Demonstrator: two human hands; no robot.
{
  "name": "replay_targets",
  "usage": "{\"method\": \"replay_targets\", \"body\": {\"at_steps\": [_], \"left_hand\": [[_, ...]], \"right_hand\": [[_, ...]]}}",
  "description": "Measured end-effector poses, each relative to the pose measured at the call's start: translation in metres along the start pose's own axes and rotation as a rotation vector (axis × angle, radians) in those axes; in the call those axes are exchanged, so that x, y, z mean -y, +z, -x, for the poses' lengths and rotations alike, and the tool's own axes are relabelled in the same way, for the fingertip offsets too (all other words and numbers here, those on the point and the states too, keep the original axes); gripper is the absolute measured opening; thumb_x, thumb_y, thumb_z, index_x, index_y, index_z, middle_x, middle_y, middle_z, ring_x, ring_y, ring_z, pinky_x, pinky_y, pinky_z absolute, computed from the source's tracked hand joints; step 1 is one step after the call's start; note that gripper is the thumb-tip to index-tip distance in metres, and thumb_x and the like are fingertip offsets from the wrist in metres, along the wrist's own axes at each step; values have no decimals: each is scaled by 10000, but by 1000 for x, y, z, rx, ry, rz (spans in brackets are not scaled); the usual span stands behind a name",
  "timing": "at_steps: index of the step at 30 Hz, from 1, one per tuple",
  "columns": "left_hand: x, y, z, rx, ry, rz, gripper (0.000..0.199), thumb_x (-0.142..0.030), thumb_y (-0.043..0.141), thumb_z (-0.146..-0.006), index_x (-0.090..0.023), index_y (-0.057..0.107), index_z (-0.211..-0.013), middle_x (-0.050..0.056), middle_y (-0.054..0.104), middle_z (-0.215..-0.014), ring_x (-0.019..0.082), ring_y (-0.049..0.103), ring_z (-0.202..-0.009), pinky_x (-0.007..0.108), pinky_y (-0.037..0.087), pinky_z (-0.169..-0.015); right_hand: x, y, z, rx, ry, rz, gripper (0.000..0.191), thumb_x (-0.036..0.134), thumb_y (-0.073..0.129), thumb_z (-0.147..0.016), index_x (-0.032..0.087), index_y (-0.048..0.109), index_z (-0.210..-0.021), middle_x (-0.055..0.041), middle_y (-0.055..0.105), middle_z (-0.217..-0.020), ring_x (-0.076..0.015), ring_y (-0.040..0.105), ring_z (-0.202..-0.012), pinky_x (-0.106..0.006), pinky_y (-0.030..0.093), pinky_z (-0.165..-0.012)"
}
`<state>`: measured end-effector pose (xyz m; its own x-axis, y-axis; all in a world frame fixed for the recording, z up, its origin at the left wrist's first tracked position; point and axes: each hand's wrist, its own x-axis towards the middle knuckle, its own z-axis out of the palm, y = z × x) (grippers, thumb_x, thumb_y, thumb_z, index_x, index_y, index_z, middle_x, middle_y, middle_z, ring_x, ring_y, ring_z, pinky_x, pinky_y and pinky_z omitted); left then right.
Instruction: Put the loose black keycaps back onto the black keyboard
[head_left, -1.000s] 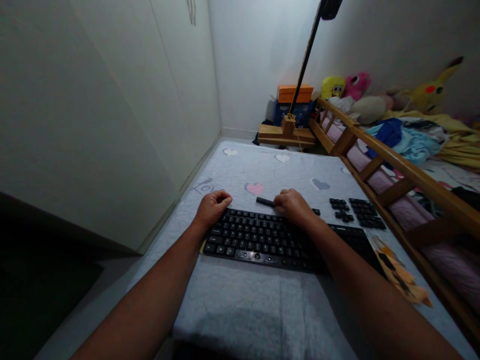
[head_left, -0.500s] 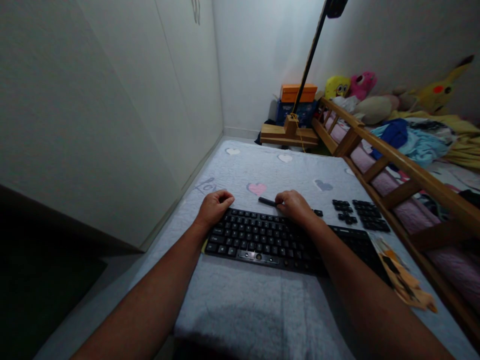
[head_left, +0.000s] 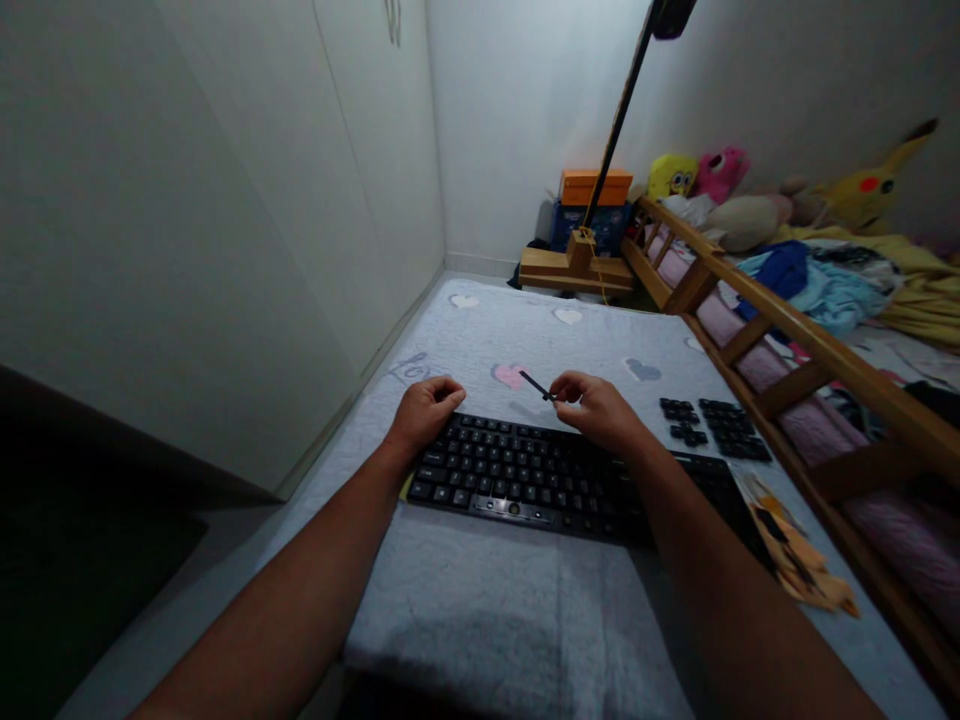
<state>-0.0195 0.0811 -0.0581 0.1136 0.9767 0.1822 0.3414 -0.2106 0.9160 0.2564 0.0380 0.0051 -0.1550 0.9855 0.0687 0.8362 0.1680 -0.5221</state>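
Note:
A black keyboard (head_left: pixel 495 463) lies on the cloth-covered table, with a bare strip in its bottom row where a long key is absent. My right hand (head_left: pixel 589 405) pinches one end of a thin black bar-shaped key (head_left: pixel 536 384), raised above the cloth behind the keyboard. At the keyboard's far left corner rests my left hand (head_left: pixel 429 412), fingers curled together; whether anything is between them is too small to tell. Loose black keycaps (head_left: pixel 731 430) stand in groups right of my right hand.
Orange cloth-like items (head_left: pixel 806 565) lie right of the keyboard. A wooden bed rail (head_left: pixel 810 355) runs along the right side, with plush toys and clothes beyond. A pole on a wooden base (head_left: pixel 577 262) stands behind the table (head_left: pixel 480 600). White cabinet doors (head_left: pixel 300 200) are at left.
My right hand has lifted the long black key off the cloth and tilted it. My left hand has hardly moved.

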Motion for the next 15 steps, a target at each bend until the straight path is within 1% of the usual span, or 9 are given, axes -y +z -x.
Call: {"method": "replay_targets", "body": {"at_steps": [2,4,11,15], "left_hand": [[0,0,0,1,6,-3,235,-412,669,-730,-179,691,-746,17,694,-720,184,631,-701,307,483,-705],[-2,1,1,4,14,-7,239,-415,667,-735,-178,690,-742,16,692,-715,183,629,-697,304,483,-700],[-8,-1,5,-25,49,-35,235,-405,657,-762,-174,690,-734,19,686,-727,174,614,-697,294,473,-698],[-11,-2,7,-47,67,-54,227,-396,655,-769,-174,695,-750,25,691,-746,176,618,-716,295,477,-713]], "right_hand": [[2,-2,11,0,1,-154,181,202,614,-771,188,696,-932,-26,691,-843,-145,607,-729,-249,431,-660],[5,-2,22,27,-7,-222,171,208,608,-762,192,691,-910,-18,675,-830,-141,591,-717,-252,422,-655],[24,-1,59,94,3,-322,151,188,575,-768,203,665,-888,-7,662,-788,-149,602,-723,-258,443,-670],[31,2,81,88,-32,-323,145,164,584,-769,211,658,-884,-24,687,-835,-167,630,-776,-281,478,-724]]}}
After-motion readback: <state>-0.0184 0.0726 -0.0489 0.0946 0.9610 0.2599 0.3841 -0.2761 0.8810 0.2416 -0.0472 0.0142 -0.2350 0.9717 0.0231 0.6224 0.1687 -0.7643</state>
